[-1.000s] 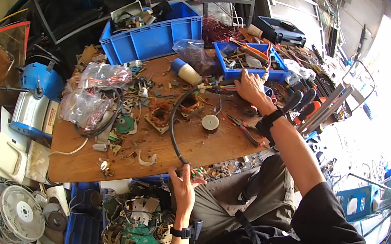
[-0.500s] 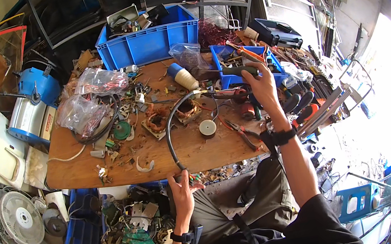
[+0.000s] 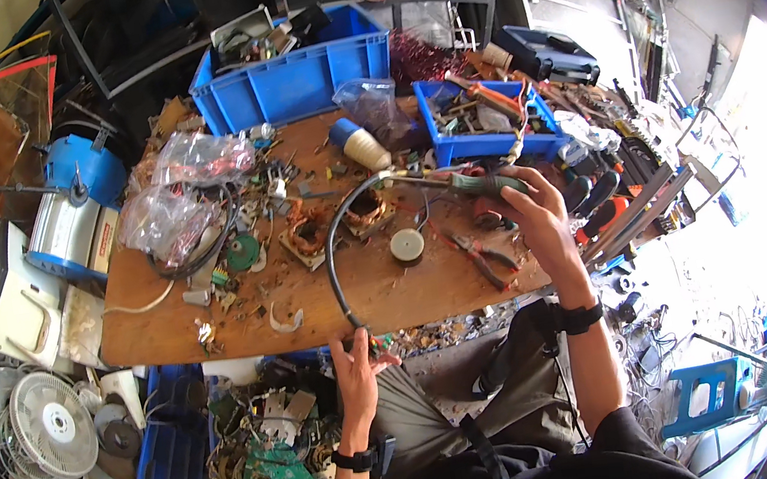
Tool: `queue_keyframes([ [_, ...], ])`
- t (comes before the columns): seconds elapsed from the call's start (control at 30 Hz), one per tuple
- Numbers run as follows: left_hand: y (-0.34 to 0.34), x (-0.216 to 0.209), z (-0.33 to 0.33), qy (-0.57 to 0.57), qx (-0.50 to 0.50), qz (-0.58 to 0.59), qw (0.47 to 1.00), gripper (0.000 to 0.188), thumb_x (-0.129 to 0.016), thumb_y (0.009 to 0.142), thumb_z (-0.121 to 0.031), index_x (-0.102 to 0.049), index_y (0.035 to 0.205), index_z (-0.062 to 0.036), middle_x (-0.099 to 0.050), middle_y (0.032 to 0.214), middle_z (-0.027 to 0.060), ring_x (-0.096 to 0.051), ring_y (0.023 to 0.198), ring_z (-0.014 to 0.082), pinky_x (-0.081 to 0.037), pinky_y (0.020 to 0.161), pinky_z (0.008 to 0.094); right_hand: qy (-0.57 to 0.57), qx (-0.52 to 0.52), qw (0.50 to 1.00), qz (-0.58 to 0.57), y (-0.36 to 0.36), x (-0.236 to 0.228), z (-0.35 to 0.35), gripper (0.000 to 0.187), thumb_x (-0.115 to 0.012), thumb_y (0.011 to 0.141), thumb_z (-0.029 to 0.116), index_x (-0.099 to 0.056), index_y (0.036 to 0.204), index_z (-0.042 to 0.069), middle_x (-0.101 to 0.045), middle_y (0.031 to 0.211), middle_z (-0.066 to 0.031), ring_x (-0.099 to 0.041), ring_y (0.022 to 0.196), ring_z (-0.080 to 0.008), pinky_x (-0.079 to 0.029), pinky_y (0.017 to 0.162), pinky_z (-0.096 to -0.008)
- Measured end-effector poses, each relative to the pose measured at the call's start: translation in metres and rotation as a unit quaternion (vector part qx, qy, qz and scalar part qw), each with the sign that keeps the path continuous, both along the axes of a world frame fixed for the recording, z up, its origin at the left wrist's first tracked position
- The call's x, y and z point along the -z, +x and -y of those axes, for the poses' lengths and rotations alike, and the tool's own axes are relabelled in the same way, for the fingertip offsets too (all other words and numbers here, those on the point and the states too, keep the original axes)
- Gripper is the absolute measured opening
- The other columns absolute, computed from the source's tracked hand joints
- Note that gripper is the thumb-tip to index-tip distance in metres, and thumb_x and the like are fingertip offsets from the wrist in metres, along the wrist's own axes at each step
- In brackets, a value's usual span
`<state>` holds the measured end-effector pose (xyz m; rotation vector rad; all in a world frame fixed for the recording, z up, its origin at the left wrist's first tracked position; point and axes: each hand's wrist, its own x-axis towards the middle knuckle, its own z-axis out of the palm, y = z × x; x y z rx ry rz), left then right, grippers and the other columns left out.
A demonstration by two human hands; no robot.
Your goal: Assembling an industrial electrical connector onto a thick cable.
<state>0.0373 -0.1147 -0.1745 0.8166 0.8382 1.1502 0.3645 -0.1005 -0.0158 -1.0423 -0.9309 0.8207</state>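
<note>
A thick black cable point(image 3: 332, 259) arches over the front of the wooden table. Its lower end, where several coloured wires show, is pinched in my left hand point(image 3: 356, 382) at the table's front edge. My right hand point(image 3: 539, 216) is closed round the dark green handle of a screwdriver point(image 3: 474, 184). The screwdriver's shaft points left toward the cable's upper end; whether they touch I cannot tell. Under the arch lie two copper coils point(image 3: 309, 236) and a round cream-topped piece point(image 3: 406, 245). Red-handled pliers point(image 3: 486, 259) rest below the screwdriver.
A large blue crate point(image 3: 295, 79) with scrap stands at the back, a smaller blue bin point(image 3: 494, 146) to its right. Plastic bags point(image 3: 168, 222) and loose parts cover the table's left. Circuit boards point(image 3: 278, 463) fill a container below the front edge. A blue stool point(image 3: 709, 396) stands at right.
My right hand has moved down and slightly right, bringing the screwdriver from beside the small blue bin to the level of the cable's upper end. My left hand keeps its hold.
</note>
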Motion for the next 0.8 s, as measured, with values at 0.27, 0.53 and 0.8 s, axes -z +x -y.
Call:
queue_keyframes([
  [0.27,-0.002,-0.004,0.009,-0.052,-0.01,0.022,0.998,0.032,-0.052,0.118,-0.043,-0.05,0.114,-0.0114,-0.053,0.081,0.0011,-0.054,0.061,0.0134,-0.068,0.077,0.0469,-0.151,-0.134,0.972,-0.12,-0.019,0.054,0.081,0.028,-0.057,0.104,0.014,-0.066,0.125,-0.002,-0.076,0.104,-0.013,-0.072,0.084,-0.0163,-0.06,0.079,-0.03],
  [0.53,-0.004,-0.005,0.02,-0.029,0.006,0.041,0.999,0.032,-0.056,0.118,-0.034,-0.046,0.135,-0.009,-0.059,0.097,0.0036,-0.064,0.078,0.0142,-0.068,0.091,0.0547,-0.179,-0.05,0.962,0.197,-0.064,0.063,0.107,0.032,-0.086,0.092,0.012,-0.072,0.12,0.002,-0.078,0.1,-0.0063,-0.073,0.092,-0.0131,-0.058,0.086,-0.029],
  [0.8,0.004,-0.001,0.022,-0.009,-0.023,-0.013,1.0,0.032,-0.052,0.119,-0.035,-0.057,0.134,-0.0072,-0.06,0.1,0.0008,-0.061,0.082,0.0094,-0.068,0.093,0.0522,-0.136,-0.076,0.956,0.248,-0.078,0.049,0.092,0.033,-0.088,0.09,0.011,-0.073,0.118,0.003,-0.081,0.105,-0.0123,-0.08,0.096,-0.0205,-0.062,0.087,-0.0344],
])
